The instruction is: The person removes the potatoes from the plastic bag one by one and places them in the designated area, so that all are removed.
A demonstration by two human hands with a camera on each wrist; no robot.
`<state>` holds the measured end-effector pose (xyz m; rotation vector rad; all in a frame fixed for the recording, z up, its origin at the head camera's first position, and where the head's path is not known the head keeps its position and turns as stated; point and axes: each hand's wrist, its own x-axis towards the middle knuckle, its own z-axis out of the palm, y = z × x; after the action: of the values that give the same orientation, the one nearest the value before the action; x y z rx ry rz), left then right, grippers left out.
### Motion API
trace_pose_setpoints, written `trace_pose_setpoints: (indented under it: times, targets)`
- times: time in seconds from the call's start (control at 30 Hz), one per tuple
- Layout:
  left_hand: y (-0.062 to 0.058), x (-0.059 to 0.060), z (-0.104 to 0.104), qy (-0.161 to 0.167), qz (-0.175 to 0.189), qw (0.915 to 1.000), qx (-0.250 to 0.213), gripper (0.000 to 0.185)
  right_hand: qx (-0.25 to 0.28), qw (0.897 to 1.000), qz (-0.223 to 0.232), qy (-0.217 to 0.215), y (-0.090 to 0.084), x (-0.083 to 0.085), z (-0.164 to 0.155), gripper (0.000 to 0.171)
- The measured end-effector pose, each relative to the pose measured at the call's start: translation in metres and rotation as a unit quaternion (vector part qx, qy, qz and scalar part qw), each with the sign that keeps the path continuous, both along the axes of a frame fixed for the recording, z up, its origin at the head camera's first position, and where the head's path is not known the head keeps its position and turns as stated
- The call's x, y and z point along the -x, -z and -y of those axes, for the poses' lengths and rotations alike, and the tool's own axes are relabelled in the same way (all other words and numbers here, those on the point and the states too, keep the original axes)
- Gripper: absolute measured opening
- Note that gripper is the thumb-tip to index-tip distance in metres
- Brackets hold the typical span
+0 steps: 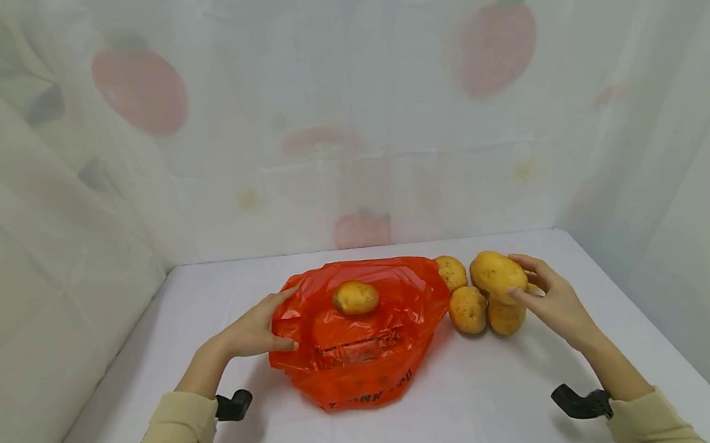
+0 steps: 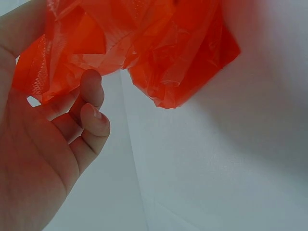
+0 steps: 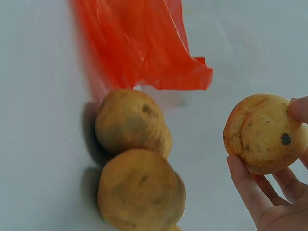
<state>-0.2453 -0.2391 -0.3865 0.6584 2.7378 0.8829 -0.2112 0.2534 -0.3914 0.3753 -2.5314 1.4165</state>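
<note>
A red plastic bag (image 1: 360,378) with dark lettering lies on the table, its mouth spread wide, and one potato (image 1: 356,299) shows inside it. At the bag's left rim my left hand (image 1: 254,331) grips the thin plastic; in the left wrist view, red film (image 2: 159,53) passes between the thumb and fingers. My right hand (image 1: 560,306) holds a large yellow potato (image 1: 495,273) by thumb and fingers, raised over a small group of potatoes right of the bag. A dark spot marks the held potato (image 3: 263,134) in the right wrist view.
Several loose potatoes (image 1: 468,311) sit close together against the bag's right side, one partly behind its edge. The white table (image 1: 482,412) is bordered by pale hanging sheets (image 1: 342,106) at the back and both sides.
</note>
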Motion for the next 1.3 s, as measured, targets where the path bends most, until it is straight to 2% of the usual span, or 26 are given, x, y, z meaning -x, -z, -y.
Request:
trace_pose_setpoints:
  times: [0.5,0.83,1.1,1.3]
  targets:
    - [0.000,0.001,0.000,-0.002,0.001,1.0000,-0.002,0.091,-0.013,0.998,-0.016,0.061,0.021,-0.002,-0.031,0.058]
    - [0.000,0.001,0.001,-0.002,-0.001,1.0000,-0.006,0.092,-0.019,0.994,0.010,0.107,0.039,-0.002,-0.052,0.059]
    - [0.001,0.001,0.000,0.004,-0.007,1.0000,-0.006,0.091,-0.022,0.993,0.049,0.107,0.047,-0.003,-0.063,0.060]
    - [0.001,0.000,-0.001,-0.003,0.001,1.0000,-0.007,0.091,-0.026,0.992,0.061,0.106,0.051,-0.003,-0.068,0.061]
